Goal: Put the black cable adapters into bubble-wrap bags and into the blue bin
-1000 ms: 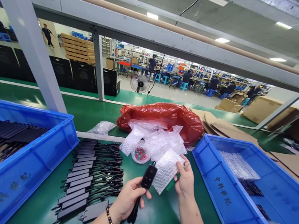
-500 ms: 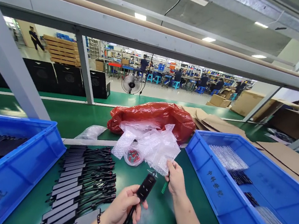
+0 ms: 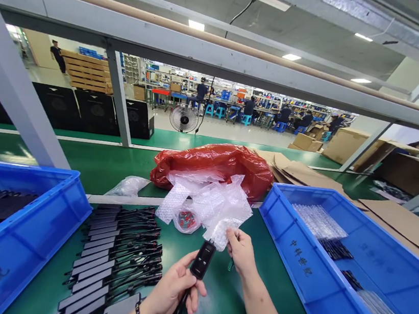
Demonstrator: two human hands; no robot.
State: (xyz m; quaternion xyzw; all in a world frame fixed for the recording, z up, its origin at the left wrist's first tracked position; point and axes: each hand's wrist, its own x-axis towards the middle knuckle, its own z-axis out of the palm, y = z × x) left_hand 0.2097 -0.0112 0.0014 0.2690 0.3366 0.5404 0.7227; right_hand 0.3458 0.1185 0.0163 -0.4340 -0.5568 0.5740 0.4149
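Note:
My left hand (image 3: 177,284) is closed around a small black device with a cable (image 3: 202,260), its face turned up and its cable hanging below my fingers. My right hand (image 3: 240,251) pinches the lower edge of a bubble-wrap bag (image 3: 225,228), while a green coiled piece (image 3: 230,265) pokes out under those fingers. The device's top end meets the bag's edge; whether it is inside the bag I cannot tell. More bubble-wrap bags (image 3: 173,201) lie behind, beside a clear roll with red inside (image 3: 187,219). Rows of black devices with cables (image 3: 97,260) lie left of my hands.
Blue bins stand at the left (image 3: 76,196) and right (image 3: 287,270), the right one holding bubble-wrapped packs (image 3: 319,220). A red plastic bag (image 3: 217,158) and cardboard sheets (image 3: 303,174) lie behind. A metal frame (image 3: 209,43) crosses above the green bench (image 3: 220,313). People sit working far back.
My right hand has moved left and slightly down, bringing the bag's edge to the device's top end. The device in my left hand has shifted slightly left. A distant person at the left has moved right.

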